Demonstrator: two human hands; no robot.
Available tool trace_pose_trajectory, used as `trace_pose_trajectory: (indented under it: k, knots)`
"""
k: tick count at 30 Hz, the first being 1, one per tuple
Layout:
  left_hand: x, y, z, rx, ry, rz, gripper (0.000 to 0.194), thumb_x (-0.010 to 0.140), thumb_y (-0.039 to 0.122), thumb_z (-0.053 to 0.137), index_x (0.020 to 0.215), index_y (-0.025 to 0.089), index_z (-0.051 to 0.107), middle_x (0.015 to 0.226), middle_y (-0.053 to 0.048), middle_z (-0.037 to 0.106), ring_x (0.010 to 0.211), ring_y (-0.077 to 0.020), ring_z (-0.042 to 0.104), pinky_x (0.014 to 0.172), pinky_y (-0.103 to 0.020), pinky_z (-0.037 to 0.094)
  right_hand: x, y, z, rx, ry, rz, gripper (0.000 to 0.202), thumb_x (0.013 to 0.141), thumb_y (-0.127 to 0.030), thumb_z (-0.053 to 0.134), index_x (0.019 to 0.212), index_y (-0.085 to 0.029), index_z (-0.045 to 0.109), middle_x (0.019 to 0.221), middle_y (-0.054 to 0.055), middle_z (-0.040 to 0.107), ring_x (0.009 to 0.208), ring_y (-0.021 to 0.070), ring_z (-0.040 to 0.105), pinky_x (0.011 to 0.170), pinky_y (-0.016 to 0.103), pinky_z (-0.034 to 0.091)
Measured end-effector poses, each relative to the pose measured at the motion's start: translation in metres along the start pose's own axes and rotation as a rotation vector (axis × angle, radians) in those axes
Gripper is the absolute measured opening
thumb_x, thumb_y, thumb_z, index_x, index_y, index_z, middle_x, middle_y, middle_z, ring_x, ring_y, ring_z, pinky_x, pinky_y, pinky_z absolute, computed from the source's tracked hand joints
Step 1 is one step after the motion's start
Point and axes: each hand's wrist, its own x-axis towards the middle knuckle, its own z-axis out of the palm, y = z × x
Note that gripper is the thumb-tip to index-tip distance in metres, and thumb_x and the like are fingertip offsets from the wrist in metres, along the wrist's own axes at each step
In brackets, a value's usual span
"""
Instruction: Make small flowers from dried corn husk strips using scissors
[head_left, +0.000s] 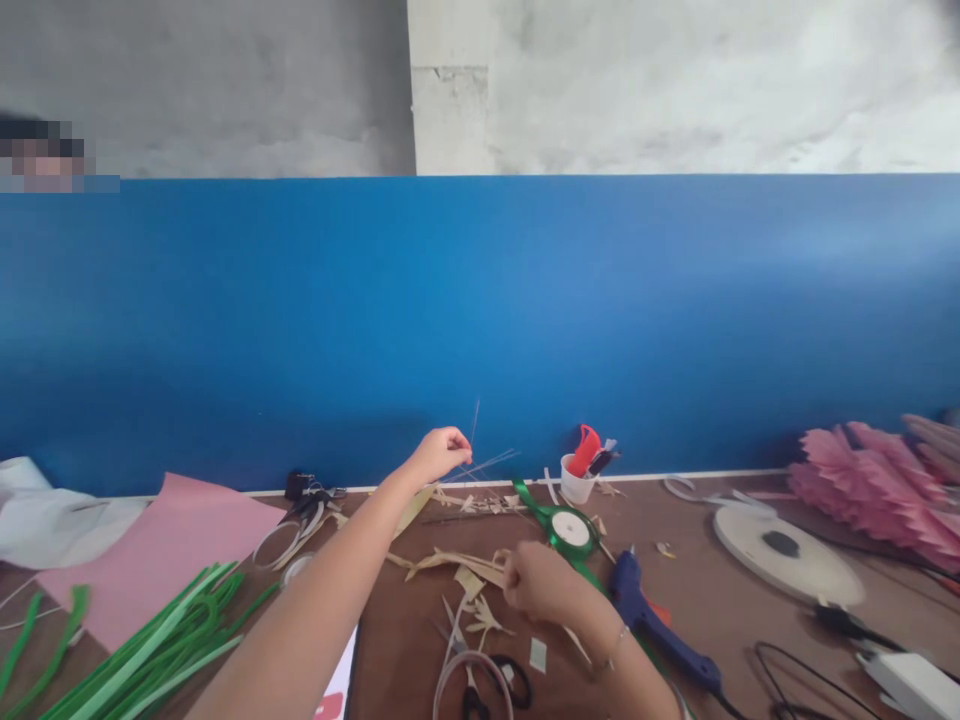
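My left hand (441,453) reaches out near the blue partition, fingers pinched on several thin wires (487,463) that stick out at different angles. Closer to me, my right hand (547,582) is closed around pale, dry, straw-like strips (450,558), whose ends trail left over the table. A spool of green ribbon (571,530) lies just beyond the right hand. Below and left of that hand are a pair of scissors (472,690) and a pale ring of tape (439,700), partly overlapping. Pale scraps (486,615) lie beside them.
A blue glue gun (660,620) with a cord lies right of my right arm. A white cup (577,486) holds a red-handled tool. Green pipe cleaners (165,640) and pink paper (180,550) are at left; pink paper flowers (870,490) at right. A blue partition (480,300) stands behind.
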Motion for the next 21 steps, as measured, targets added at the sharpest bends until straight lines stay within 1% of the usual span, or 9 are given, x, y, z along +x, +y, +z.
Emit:
trace_pose_trajectory:
  k: [2,3,6,9,11,14,17,19,21]
  knots:
    - [0.000,0.004,-0.006,-0.043,0.042,0.022,0.033,0.090,0.031,0.058,0.120,0.017,0.056,0.120,-0.009,0.060,0.099,-0.0226,0.062,0.082,-0.043,0.053,0.004,-0.001,-0.007,-0.089,0.000,0.063,0.019,0.086,-0.023,0.064,0.069,-0.015,0.067,0.077,0.007,0.071,0.079,0.0218,0.068,0.074,0.033,0.051]
    - [-0.001,0.006,-0.009,-0.059,0.066,0.035,0.033,0.090,0.031,0.058,0.120,0.017,0.056,0.120,-0.009,0.060,0.099,-0.0226,0.062,0.082,-0.043,0.053,0.005,-0.001,-0.010,-0.137,-0.001,0.098,0.019,0.085,-0.021,0.064,0.067,-0.015,0.067,0.076,0.009,0.071,0.081,0.0240,0.068,0.076,0.034,0.050]
    - [-0.003,0.012,-0.016,-0.084,0.141,0.075,0.033,0.090,0.031,0.058,0.120,0.017,0.056,0.120,-0.009,0.060,0.099,-0.0226,0.062,0.082,-0.043,0.053,0.006,0.001,-0.019,-0.240,-0.016,0.200,0.012,0.089,-0.025,0.061,0.087,-0.015,0.068,0.091,0.008,0.071,0.090,0.0229,0.066,0.081,0.039,0.050]
    - [-0.003,0.018,-0.022,-0.072,0.184,0.117,0.033,0.090,0.031,0.058,0.120,0.017,0.056,0.120,-0.009,0.060,0.099,-0.0225,0.062,0.082,-0.043,0.053,0.005,0.007,-0.023,-0.297,-0.061,0.270,0.023,0.092,-0.032,0.058,0.107,-0.016,0.062,0.110,0.006,0.065,0.096,0.0200,0.063,0.085,0.041,0.052]
    - [-0.003,0.022,-0.026,-0.044,0.191,0.142,0.033,0.090,0.031,0.058,0.120,0.017,0.056,0.119,-0.009,0.060,0.098,-0.0224,0.062,0.082,-0.043,0.054,0.005,0.011,-0.023,-0.306,-0.091,0.286,0.026,0.092,-0.031,0.058,0.113,-0.017,0.060,0.116,0.007,0.062,0.098,0.0206,0.063,0.084,0.041,0.053]
    - [-0.002,0.024,-0.028,0.023,0.177,0.164,0.032,0.090,0.031,0.058,0.119,0.017,0.056,0.120,-0.009,0.060,0.099,-0.0225,0.062,0.082,-0.043,0.053,0.007,0.015,-0.021,-0.287,-0.121,0.267,0.026,0.092,-0.030,0.058,0.115,-0.018,0.059,0.116,0.007,0.062,0.097,0.0202,0.063,0.083,0.040,0.053]
    - [-0.006,0.022,-0.023,0.104,0.119,0.165,0.031,0.091,0.031,0.057,0.119,0.017,0.057,0.120,-0.009,0.060,0.100,-0.0225,0.062,0.083,-0.044,0.053,0.009,0.015,-0.026,-0.247,-0.082,0.218,0.023,0.093,-0.033,0.056,0.109,-0.017,0.062,0.110,0.006,0.064,0.092,0.0185,0.064,0.080,0.038,0.054]
    - [-0.010,0.021,-0.016,0.151,0.060,0.152,0.030,0.091,0.031,0.057,0.118,0.018,0.058,0.120,-0.009,0.060,0.099,-0.0221,0.062,0.083,-0.043,0.053,0.010,0.014,-0.031,-0.219,-0.022,0.178,0.024,0.093,-0.036,0.054,0.097,-0.015,0.066,0.096,0.004,0.069,0.084,0.0174,0.065,0.077,0.034,0.053]
    - [-0.014,0.019,-0.010,0.182,0.002,0.131,0.029,0.091,0.031,0.056,0.117,0.018,0.058,0.120,-0.009,0.060,0.098,-0.0216,0.062,0.083,-0.042,0.053,0.010,0.012,-0.037,-0.201,0.041,0.146,0.027,0.093,-0.034,0.052,0.087,-0.015,0.070,0.081,0.002,0.071,0.077,0.0167,0.065,0.072,0.028,0.050]
